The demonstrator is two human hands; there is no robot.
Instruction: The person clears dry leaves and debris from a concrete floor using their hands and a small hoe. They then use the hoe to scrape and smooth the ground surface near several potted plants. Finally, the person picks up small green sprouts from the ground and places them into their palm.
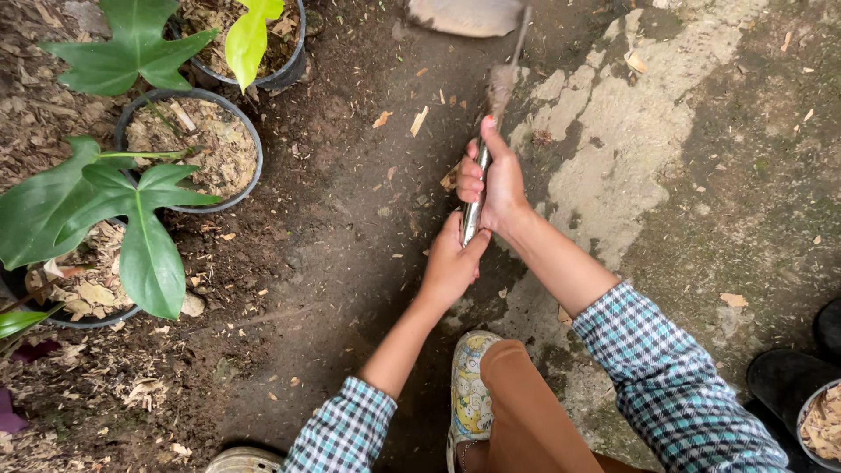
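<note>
Both hands are on the tool here: the right hand [498,180] clenches around the metal handle [474,210] higher up, thumb stretched along the shaft toward the blade, and the left hand [451,261] wraps the lower end just beneath it, the two hands almost touching. The handle runs up and away from the person, slightly tilted to the right, and comes out above the right fist as a thin shaft caked with brown dirt. At the top edge of the view it meets a flat, pale, soil-smeared blade [464,15], only partly in frame, lying on the ground [350,219]. The handle itself is slim and silvery where it shows between the fingers, duller and muddy further up. The ground under it is dark damp soil on the left and a pale patchy slab [604,166] on the right, strewn with wood chips. Left of the hands, well apart, stand black pots [189,149] filled with dry leaf litter, with broad green lobed leaves [131,219] spreading over them. Checked sleeves [666,377] cover both forearms, and a patterned shoe [470,394] sits below the hands.
</note>
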